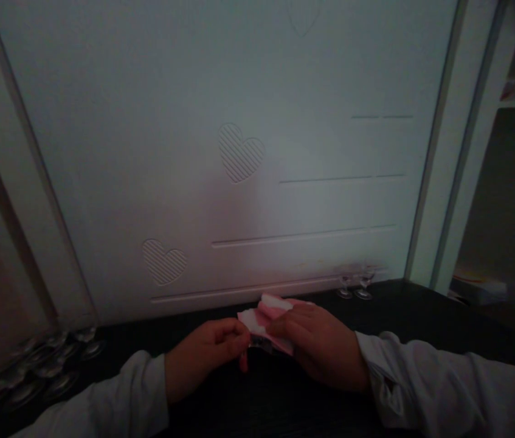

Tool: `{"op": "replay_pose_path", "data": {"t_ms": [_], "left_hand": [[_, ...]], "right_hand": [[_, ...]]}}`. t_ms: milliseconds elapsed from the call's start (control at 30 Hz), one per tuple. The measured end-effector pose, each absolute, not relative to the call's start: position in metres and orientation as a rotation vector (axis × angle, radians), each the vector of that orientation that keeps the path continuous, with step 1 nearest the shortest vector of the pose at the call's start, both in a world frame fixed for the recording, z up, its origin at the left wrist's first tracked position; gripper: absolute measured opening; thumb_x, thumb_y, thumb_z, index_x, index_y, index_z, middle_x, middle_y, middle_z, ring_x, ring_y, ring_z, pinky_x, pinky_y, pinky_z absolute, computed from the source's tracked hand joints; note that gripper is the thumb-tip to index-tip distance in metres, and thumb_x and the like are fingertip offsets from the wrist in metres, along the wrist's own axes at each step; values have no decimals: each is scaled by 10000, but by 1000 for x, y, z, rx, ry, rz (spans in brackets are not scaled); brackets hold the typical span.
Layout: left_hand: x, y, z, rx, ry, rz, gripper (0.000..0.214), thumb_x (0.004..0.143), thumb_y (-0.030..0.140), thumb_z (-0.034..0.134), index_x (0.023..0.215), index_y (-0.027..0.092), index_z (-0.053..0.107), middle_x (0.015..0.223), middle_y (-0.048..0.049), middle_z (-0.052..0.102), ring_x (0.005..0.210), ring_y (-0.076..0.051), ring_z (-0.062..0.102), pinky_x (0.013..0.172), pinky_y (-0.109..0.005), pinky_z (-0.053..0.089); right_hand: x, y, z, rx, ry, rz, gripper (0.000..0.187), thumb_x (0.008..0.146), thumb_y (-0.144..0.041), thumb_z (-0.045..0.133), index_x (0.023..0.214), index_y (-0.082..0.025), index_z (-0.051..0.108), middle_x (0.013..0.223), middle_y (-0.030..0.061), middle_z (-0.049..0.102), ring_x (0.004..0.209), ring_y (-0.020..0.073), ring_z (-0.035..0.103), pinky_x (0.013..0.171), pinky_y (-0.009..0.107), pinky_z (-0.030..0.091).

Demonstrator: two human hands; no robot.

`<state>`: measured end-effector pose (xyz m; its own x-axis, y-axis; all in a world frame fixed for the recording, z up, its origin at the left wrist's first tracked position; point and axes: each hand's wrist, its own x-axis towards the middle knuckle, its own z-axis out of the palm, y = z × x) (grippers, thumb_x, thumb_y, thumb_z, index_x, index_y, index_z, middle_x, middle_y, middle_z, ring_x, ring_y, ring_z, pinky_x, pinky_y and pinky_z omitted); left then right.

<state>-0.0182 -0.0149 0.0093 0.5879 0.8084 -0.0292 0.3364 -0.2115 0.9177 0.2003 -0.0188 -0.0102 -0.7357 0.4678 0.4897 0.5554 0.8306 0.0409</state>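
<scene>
Both my hands meet low in the middle of the view, over a dark tabletop (284, 401). My left hand (207, 356) is closed, its fingertips pinching the near edge of a pink and white packet (269, 313). My right hand (323, 353) lies over the packet's right side with its fingers curled onto it. A small shiny piece shows between the two hands, too dim to name. Both arms wear pale long sleeves.
A white panel (239, 152) with ribbed heart shapes and grooves stands right behind the table. Several clear glass-like pieces (42, 365) lie at the left; two small clear ones (355, 286) stand at the panel's foot. Shelves (512, 182) open at the right.
</scene>
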Motion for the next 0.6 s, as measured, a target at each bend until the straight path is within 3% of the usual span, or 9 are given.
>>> {"op": "replay_pose_path", "data": {"t_ms": [200,400,600], "left_hand": [[-17,-13,6,1714,953,585,316,652,468,648,759,195,530,639,49,589,675,-156,534,728,-301,372],[-18,-15,5,1777,1012,610,240,672,347,650,829,188,563,698,45,574,660,-137,511,650,-272,368],[-23,-16,3,1968,1114,645,308,650,285,661,936,187,604,807,13,577,717,-160,499,671,-291,393]], "right_hand": [[196,-17,-6,-857,-2616,-240,306,784,-83,463,1069,-156,545,1073,124,654,952,283,611,812,447,455],[196,-20,0,-968,-2673,-115,308,769,-86,466,1059,-150,551,975,124,672,891,285,624,738,416,468],[197,-19,-3,-1009,-2642,-42,295,769,-112,470,1051,-139,553,972,134,676,895,288,628,768,419,450]]}}
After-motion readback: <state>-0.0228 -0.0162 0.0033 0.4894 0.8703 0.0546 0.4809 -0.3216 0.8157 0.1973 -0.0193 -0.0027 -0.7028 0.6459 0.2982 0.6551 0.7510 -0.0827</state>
